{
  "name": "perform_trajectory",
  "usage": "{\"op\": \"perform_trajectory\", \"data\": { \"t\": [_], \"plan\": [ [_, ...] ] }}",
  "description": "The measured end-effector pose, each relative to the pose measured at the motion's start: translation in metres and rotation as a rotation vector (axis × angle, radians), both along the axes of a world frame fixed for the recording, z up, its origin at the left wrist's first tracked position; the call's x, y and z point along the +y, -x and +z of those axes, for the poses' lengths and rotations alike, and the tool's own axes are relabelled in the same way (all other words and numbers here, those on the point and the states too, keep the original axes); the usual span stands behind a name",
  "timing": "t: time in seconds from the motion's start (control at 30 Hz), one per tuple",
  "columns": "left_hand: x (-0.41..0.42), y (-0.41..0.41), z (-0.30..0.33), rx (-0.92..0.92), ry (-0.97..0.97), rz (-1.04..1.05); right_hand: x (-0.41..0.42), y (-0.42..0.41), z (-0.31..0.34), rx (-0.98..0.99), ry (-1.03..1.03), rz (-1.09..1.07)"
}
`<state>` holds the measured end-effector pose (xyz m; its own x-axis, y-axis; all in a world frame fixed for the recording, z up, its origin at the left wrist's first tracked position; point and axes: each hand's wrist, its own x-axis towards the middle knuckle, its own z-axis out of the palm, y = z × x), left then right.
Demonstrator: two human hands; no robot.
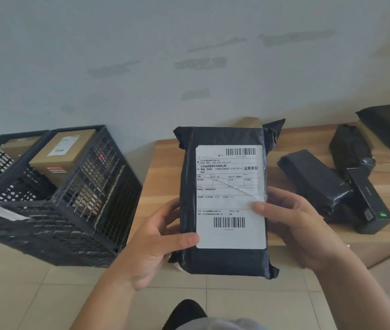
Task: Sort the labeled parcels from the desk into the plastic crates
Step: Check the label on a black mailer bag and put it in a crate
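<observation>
Head view: left hand (pixel 158 236) and right hand (pixel 294 225) grasp the black parcel (pixel 225 198) by its side edges, label facing up, evidently for reading. It is held above the desk (pixel 163 186) edge; the crates (pixel 53 194) stand at nine o'clock, and more parcels (pixel 317 182) lie at three o'clock.

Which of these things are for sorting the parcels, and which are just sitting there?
For the job:
- black parcel with a white label, held by left hand and right hand
- black crates on the floor, with brown boxes inside
- wrapped black parcels waiting on the desk

Just there:
- black device with a green light
- cardboard at the back of the desk
</observation>
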<state>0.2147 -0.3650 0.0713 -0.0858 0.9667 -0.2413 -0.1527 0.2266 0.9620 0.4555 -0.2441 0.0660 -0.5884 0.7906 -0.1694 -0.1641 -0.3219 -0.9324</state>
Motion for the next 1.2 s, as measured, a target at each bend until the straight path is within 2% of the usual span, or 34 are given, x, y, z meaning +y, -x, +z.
{"op": "perform_trajectory", "data": {
  "t": [0.23,0.4,0.83,1.2],
  "plan": [
    [-0.016,0.020,0.000,-0.004,-0.081,-0.009,-0.016,0.020,0.013,-0.020,-0.020,-0.019],
    [-0.060,0.050,-0.005,-0.019,-0.064,0.075,-0.045,0.060,0.017,-0.055,-0.011,0.048],
    [-0.277,0.154,-0.012,-0.001,0.011,0.507,-0.188,0.233,0.013,-0.090,0.070,0.469],
    [-0.426,0.199,-0.035,-0.130,0.006,0.756,-0.300,0.334,-0.004,-0.196,0.049,0.705]
  ]
}}
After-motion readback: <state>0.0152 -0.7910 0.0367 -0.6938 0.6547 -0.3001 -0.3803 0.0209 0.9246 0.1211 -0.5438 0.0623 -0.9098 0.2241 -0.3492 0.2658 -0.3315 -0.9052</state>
